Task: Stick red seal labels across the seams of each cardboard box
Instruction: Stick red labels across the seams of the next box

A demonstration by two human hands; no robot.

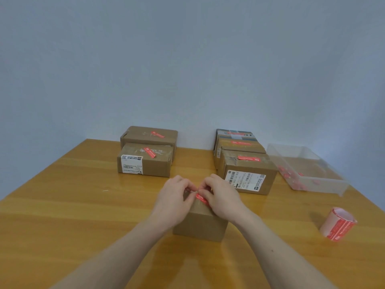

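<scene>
I had a small plain brown cardboard box point(201, 223) standing on the glossy yellow wooden surface point(73, 205), near me and about in the middle. Both my hands were on its top. My left hand point(174, 202) was curled, thumb and forefinger pinched together at the far top edge of the box, just beside the end of a red seal label point(201, 198). My right hand point(221, 197) was curled too, its fingertips pinching or pressing that same label, which lay slantwise across the top of the box; I could not tell whether it was already stuck flat, since my fingers hid most of it.

Farther off on the left sat two flat brown cardboard boxes point(145, 161), one behind the other and touching, each with a red label on top; the nearer one carried a white shipping sticker on its front. On the right, by the pale blue wall point(187, 59), stood a row of three more brown boxes point(248, 172), each likewise showing a red label on top, the nearest with a white barcode sticker on its front face.

At the far right lay a clear plastic tray point(325, 184) with small red scraps inside. Nearer, at the right edge of the surface, a loose roll of red seal labels point(338, 224) stood well apart from my hands.
</scene>
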